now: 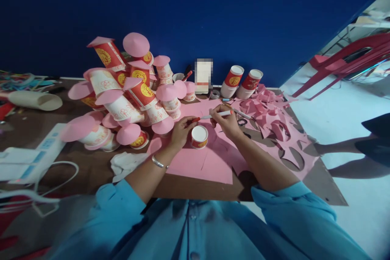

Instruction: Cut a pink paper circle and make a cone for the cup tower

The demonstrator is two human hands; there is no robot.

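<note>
My left hand (182, 131) pinches the red cap end of a white marker (217, 115) held level above the table. My right hand (226, 122) grips the marker's barrel farther right. Just below the two hands, a red and white paper cup (199, 136) stands upside down on a pink paper sheet (195, 164). The cup touches neither hand clearly; my left fingers are close beside it.
A heap of red paper cups capped with pink discs (128, 89) lies at left. Two stacks of cups (242, 81) stand at the back. Pink paper offcuts (274, 122) and scissors (242, 122) lie at right. A white power strip (39, 152) and a crumpled tissue (123, 164) sit nearer me.
</note>
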